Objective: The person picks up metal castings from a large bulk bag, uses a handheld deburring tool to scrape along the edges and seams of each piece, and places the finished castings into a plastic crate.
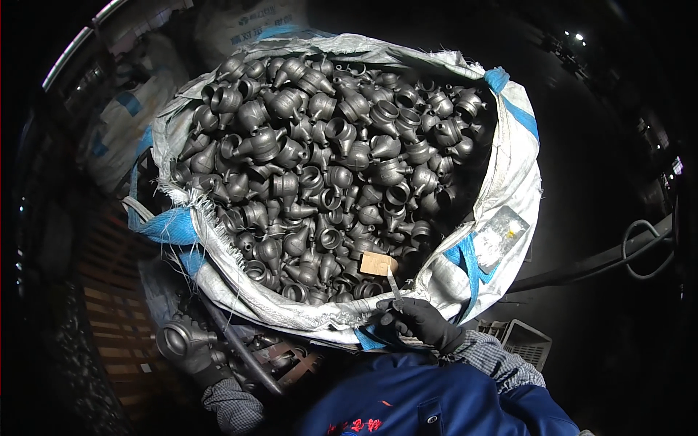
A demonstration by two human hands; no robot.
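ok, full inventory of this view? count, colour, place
Bulk bag: one, white with blue straps, centre
Round spouted castings: many, uncountable, dark grey, heaped in bag; more below it, lower left
Held casting: one, grey, at left hand
Tan rectangular piece: one, bag's near side
Thin strip: one, pale, between tan piece and right hand
Flat panel: one, grey-white, bag's right side
Woven sacks: at least two, white, behind
Slatted structure: one, brown, left
Plastic crate: one, grey, lower right
Bars: two, dark, right and lower left
Gloved hands: two, dark grey, left, right
Checked sleeves: two, grey
Garment: one, blue, bottom
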